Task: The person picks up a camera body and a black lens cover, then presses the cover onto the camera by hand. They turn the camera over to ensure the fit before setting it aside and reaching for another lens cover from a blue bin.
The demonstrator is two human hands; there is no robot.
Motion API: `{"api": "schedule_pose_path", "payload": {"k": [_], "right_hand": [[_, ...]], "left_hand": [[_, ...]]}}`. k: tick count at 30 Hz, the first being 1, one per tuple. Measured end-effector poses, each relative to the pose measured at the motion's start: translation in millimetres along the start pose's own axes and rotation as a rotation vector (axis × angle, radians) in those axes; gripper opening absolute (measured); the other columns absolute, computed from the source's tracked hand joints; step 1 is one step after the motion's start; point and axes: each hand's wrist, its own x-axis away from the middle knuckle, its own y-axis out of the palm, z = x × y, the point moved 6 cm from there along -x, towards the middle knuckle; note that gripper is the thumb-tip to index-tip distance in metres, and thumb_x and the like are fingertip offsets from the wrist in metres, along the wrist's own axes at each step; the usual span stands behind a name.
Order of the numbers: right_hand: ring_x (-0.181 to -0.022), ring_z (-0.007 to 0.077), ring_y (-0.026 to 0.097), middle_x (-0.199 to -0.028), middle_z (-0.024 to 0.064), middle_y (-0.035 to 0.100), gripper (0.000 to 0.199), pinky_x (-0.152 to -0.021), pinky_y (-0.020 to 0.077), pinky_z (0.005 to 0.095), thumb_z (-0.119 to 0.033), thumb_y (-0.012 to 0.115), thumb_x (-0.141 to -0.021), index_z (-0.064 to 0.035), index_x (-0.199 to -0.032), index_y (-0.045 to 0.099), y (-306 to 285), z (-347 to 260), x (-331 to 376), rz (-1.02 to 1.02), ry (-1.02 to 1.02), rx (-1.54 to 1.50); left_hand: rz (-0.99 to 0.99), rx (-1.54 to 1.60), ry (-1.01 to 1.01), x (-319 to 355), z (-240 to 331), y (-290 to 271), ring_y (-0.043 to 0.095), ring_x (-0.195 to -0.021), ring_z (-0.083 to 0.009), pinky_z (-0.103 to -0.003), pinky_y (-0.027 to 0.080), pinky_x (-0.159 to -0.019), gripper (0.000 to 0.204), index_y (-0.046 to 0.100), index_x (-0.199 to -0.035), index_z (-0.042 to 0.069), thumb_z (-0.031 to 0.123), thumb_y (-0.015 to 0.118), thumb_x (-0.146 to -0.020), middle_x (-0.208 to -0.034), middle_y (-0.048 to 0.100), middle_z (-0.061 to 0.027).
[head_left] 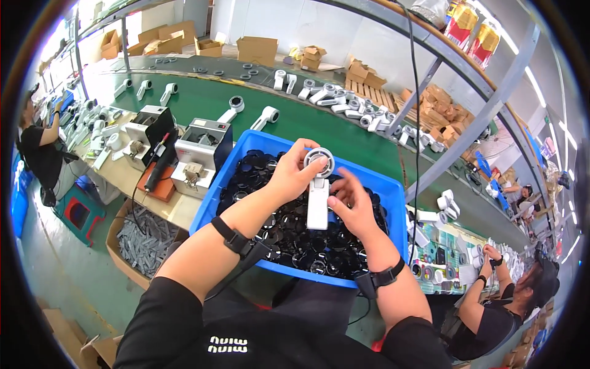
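Head view: the left hand (294, 175) pinches the round ring head of a white handheld magnifier (318, 194). The right hand (351, 203) grips its handle from the right, above the blue bin (216, 190) of dark lenses (295, 237).

Both hands hold a white handheld magnifier (318, 190) over a blue bin (393, 190) of black lenses (289, 237): left hand (294, 175) at its ring, right hand (351, 206) beside its handle.
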Motion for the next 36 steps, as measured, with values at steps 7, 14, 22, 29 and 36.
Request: {"api": "schedule_pose_path", "payload": {"k": [7,14,22,29,36], "right_hand": [[-0.087,0.0099,0.067,-0.117,0.0083,0.069,0.045,-0.069,0.0520,0.0256,-0.010,0.066,-0.100,0.0020,-0.140,0.047,43,-12,13,-0.231,0.297,-0.377],[-0.076,0.0194,0.067,-0.096,0.0136,0.071,0.050,-0.073,0.0535,0.0340,-0.005,0.067,-0.095,0.0006,-0.142,0.052,8,-11,8,-0.095,-0.016,0.226],[-0.079,0.0247,0.068,-0.097,0.0182,0.072,0.050,-0.076,0.0538,0.0371,-0.007,0.069,-0.094,-0.0008,-0.143,0.058,10,-37,1,-0.171,0.039,0.412],[-0.074,0.0199,0.064,-0.091,0.0154,0.073,0.044,-0.074,0.0540,0.0352,-0.012,0.067,-0.098,-0.0027,-0.140,0.062,8,-32,4,-0.196,0.014,0.420],[-0.070,0.0203,0.070,-0.083,0.0128,0.075,0.019,-0.067,0.0528,0.0347,-0.016,0.063,-0.099,0.0013,-0.104,0.071,-28,2,-4,0.070,0.204,0.501]], "left_hand": [[0.106,-0.038,-0.205,2,-4,1,0.065,-0.075,-0.0089,-0.029,0.053,-0.066,0.027,0.060,-0.108,0.002,0.025,0.072,-0.100,-0.087,0.074,-0.0066],[-0.294,0.101,-0.081,5,31,20,0.062,-0.095,-0.0107,-0.026,0.053,-0.072,0.069,0.038,-0.157,0.015,0.001,0.064,-0.095,-0.117,0.061,-0.0035],[-0.307,-0.321,-0.044,-4,34,-5,0.062,-0.094,-0.0103,-0.028,0.052,-0.087,0.039,0.062,-0.115,0.006,0.004,0.071,-0.077,-0.103,0.067,-0.0023],[-0.347,-0.366,-0.118,-3,30,-11,0.067,-0.092,-0.0106,-0.029,0.056,-0.084,0.041,0.063,-0.118,0.002,0.004,0.074,-0.078,-0.103,0.071,-0.0045],[0.208,0.053,-0.107,-12,26,-39,0.072,-0.088,-0.0155,-0.027,0.054,-0.069,0.056,0.051,-0.130,-0.003,0.013,0.080,-0.084,-0.102,0.075,-0.0122]]}}
